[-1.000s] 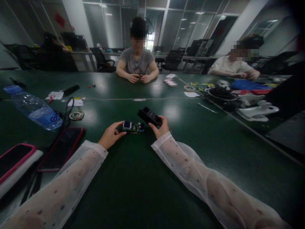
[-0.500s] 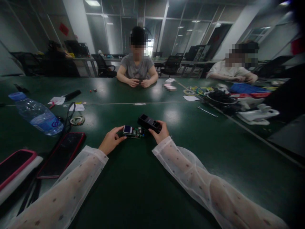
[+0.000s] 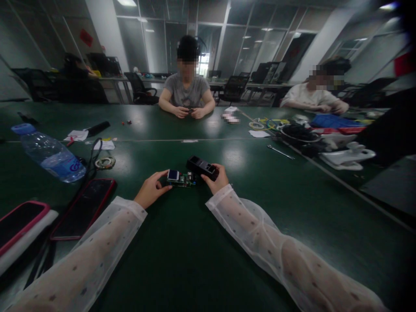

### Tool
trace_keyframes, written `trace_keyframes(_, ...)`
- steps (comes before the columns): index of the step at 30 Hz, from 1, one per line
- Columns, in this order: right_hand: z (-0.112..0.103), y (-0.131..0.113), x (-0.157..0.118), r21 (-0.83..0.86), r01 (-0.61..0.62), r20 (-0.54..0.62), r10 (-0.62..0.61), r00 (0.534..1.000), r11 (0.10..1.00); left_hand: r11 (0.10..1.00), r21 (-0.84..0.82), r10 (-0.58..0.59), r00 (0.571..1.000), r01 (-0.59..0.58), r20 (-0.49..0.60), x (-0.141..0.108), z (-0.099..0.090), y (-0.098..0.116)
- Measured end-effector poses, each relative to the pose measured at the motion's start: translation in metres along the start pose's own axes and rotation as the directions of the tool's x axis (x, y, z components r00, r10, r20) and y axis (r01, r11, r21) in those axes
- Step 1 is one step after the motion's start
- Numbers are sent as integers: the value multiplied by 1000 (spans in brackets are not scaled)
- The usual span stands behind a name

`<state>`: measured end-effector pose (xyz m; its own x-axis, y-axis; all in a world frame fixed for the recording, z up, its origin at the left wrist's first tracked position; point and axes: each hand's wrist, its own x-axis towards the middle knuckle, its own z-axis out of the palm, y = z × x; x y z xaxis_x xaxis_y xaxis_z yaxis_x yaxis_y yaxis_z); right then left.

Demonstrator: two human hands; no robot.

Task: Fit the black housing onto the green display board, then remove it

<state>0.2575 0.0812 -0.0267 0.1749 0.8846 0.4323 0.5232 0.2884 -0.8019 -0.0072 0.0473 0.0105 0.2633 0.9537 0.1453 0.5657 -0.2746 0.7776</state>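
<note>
My left hand [image 3: 152, 189] pinches the left end of a green circuit board [image 3: 185, 180] that carries a small square screen [image 3: 173, 174]. Thumb and fingers close on its near and far edges. A black plastic housing [image 3: 198, 165] with cut-out openings is gripped at its right end by my right hand [image 3: 217, 180]. It slants over the far right side of the board, and its left end points away from me. Whether housing and board touch, I cannot tell.
At left stand a tilted water bottle [image 3: 52, 154], a red-edged phone [image 3: 85, 210] and a pink-rimmed device [image 3: 22, 223]. A wrench [image 3: 281, 152] and a heap of cables [image 3: 299, 132] lie at right. One person [image 3: 187, 89] sits opposite, another [image 3: 313, 95] farther right.
Both hands keep their holds on the board and the housing. The whole view has shifted very slightly; little else differs.
</note>
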Motion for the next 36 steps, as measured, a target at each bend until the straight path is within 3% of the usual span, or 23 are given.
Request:
trace_keyframes(13, 3, 2, 1, 35, -50, -25, 51, 998, 998, 997, -66, -27, 999, 25, -19, 1, 2, -3)
trace_keyframes(36, 1, 1, 1, -6, 4, -11, -4, 1000, 1000, 997, -50, -59, 998, 59, 0, -1, -1, 6)
